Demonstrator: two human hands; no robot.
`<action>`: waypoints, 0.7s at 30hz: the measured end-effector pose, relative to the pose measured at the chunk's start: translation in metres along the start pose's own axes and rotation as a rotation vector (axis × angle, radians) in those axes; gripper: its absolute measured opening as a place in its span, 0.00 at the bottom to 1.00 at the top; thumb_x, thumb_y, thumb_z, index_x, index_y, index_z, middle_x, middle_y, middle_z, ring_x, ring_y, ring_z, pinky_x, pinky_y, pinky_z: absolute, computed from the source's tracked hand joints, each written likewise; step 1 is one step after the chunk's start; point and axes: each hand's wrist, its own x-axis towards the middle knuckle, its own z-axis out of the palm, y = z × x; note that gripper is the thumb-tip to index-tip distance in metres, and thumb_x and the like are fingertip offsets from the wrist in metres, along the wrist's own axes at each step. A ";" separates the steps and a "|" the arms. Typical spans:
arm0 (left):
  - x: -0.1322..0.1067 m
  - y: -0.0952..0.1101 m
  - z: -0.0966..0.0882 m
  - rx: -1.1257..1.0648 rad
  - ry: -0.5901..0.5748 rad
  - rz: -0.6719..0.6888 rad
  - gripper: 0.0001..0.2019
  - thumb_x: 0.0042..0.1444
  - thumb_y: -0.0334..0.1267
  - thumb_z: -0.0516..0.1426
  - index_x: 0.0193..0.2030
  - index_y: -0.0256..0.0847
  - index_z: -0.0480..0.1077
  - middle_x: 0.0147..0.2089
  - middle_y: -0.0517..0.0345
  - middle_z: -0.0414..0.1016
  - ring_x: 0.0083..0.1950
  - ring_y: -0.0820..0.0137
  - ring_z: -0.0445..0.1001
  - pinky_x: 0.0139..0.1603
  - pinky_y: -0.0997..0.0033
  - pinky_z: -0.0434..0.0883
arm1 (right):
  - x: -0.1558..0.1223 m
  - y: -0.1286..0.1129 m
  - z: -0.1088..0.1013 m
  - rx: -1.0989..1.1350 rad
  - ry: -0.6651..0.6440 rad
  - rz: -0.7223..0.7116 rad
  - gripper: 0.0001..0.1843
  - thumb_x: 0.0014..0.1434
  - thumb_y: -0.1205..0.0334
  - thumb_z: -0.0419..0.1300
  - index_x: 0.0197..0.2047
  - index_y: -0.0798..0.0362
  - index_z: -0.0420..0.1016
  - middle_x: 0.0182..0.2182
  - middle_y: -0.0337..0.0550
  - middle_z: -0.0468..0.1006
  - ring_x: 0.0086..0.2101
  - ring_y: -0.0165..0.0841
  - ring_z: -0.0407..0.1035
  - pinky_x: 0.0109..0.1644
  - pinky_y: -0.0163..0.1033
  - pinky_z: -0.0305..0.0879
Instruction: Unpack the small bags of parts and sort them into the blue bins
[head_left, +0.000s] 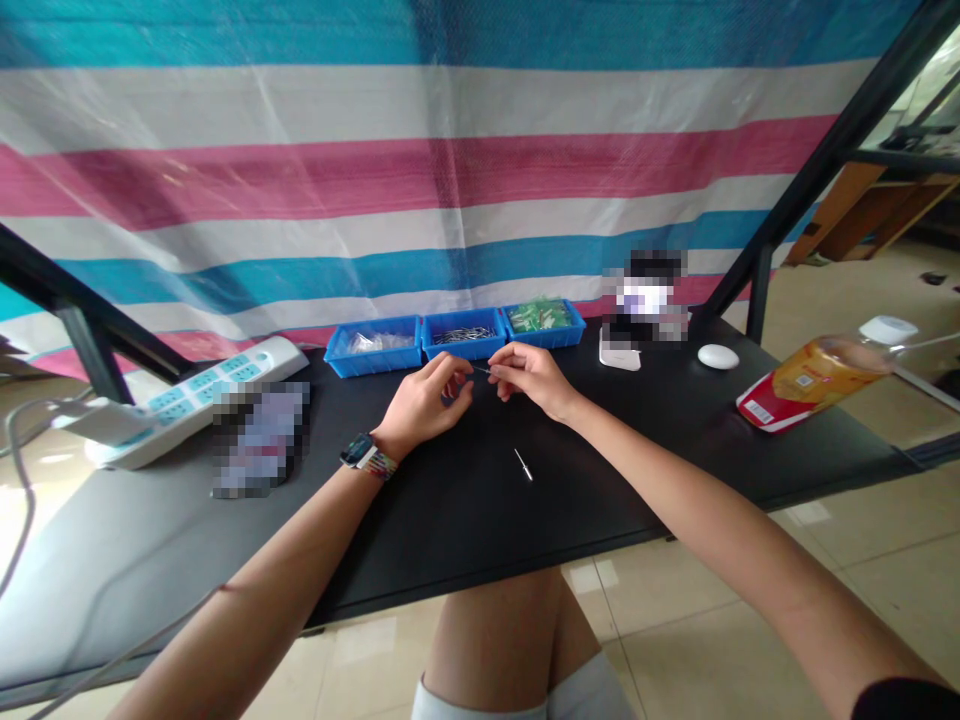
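My right hand (pixel 529 380) is closed in a pinch on a thin metal pin (pixel 481 370) above the black table. The pin points left toward my left hand (pixel 429 402), whose fingers are curled with the tips close to the pin's other end. What the left fingers hold, if anything, is too small to make out. A rivet-like metal piece (pixel 525 467), thin at one end and thicker at the other, lies on the table nearer to me. Just beyond the hands stands a blue bin (pixel 465 348) of similar-looking metal pieces.
Beside it are a blue bin (pixel 375 362) with clear plastic pieces and a blue bin (pixel 546 336) with green and clear ones. A power strip (pixel 202 395) lies left. A white oval object (pixel 718 357) and a drink bottle (pixel 817 375) are right; striped sheeting (pixel 450 170) hangs behind.
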 end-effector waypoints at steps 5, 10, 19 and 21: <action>0.001 -0.001 0.000 0.061 -0.001 -0.030 0.06 0.74 0.38 0.57 0.53 0.42 0.73 0.42 0.56 0.76 0.34 0.72 0.76 0.37 0.71 0.76 | -0.001 0.001 0.000 0.020 -0.020 0.031 0.27 0.51 0.43 0.80 0.42 0.53 0.80 0.30 0.40 0.84 0.24 0.30 0.75 0.28 0.36 0.73; 0.001 -0.001 -0.001 0.097 0.015 -0.048 0.07 0.74 0.39 0.58 0.54 0.43 0.73 0.48 0.52 0.76 0.38 0.69 0.78 0.40 0.69 0.77 | -0.002 0.003 0.002 0.042 -0.051 0.068 0.26 0.50 0.44 0.81 0.42 0.53 0.81 0.29 0.39 0.83 0.24 0.29 0.74 0.28 0.35 0.72; 0.003 0.000 -0.002 0.111 -0.035 -0.061 0.09 0.79 0.40 0.52 0.49 0.42 0.71 0.45 0.52 0.75 0.37 0.69 0.75 0.38 0.70 0.72 | -0.004 -0.001 0.002 0.078 0.037 0.093 0.21 0.52 0.49 0.78 0.42 0.52 0.81 0.33 0.39 0.84 0.27 0.29 0.76 0.32 0.35 0.76; 0.003 0.000 -0.002 0.103 -0.034 -0.065 0.10 0.79 0.41 0.51 0.46 0.42 0.70 0.43 0.53 0.74 0.36 0.68 0.73 0.39 0.69 0.71 | -0.004 -0.002 0.002 0.073 0.049 0.061 0.20 0.51 0.51 0.78 0.42 0.52 0.81 0.33 0.38 0.83 0.27 0.29 0.76 0.32 0.36 0.76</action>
